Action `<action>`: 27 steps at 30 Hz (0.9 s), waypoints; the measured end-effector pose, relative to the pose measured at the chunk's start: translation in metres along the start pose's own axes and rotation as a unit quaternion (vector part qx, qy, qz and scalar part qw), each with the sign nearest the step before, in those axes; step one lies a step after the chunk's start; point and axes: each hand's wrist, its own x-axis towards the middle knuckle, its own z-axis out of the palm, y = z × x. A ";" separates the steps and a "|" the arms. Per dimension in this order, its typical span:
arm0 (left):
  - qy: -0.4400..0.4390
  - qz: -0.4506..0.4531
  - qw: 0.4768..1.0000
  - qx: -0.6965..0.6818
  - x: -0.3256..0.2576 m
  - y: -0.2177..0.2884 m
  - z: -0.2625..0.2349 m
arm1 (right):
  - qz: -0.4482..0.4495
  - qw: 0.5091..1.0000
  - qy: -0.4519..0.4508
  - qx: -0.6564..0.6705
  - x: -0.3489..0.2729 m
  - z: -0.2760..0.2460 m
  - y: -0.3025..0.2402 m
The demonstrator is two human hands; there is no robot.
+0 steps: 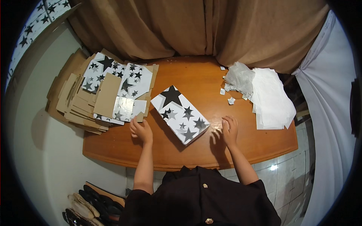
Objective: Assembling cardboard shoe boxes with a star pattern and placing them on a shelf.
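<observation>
A closed white box (177,113) printed with black and grey stars lies at a slant on the middle of the wooden table (184,71). To its left, my left hand (141,130) is raised with fingers apart, holding nothing, close to the front corner of a stack of flattened cardboard boxes (107,88). My right hand (229,130) hovers to the right of the box, its fingers loosely spread and nothing in them. Neither hand touches the box. A shadow of the right hand falls on the tabletop.
On the right side lies a stack of white paper sheets (273,100), beside a crumpled clear plastic bag (240,77) and several small white packets (231,101). Brown curtains (188,30) hang behind the table. Several shoes (96,201) sit on the floor at lower left.
</observation>
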 end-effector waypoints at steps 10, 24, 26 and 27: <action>-0.442 -0.087 0.793 -0.410 -0.127 -0.003 -0.011 | 0.155 0.940 -0.180 0.245 -0.048 0.054 0.003; -0.362 -0.068 0.777 -0.511 -0.085 -0.008 -0.185 | -0.079 0.938 -0.209 0.265 -0.070 0.054 -0.100; -0.348 -0.067 0.784 -0.509 -0.078 -0.013 -0.227 | -0.135 0.911 -0.205 0.331 -0.080 0.071 -0.110; -0.318 -0.071 0.801 -0.501 -0.078 -0.017 -0.250 | -0.187 0.903 -0.192 0.335 -0.083 0.073 -0.129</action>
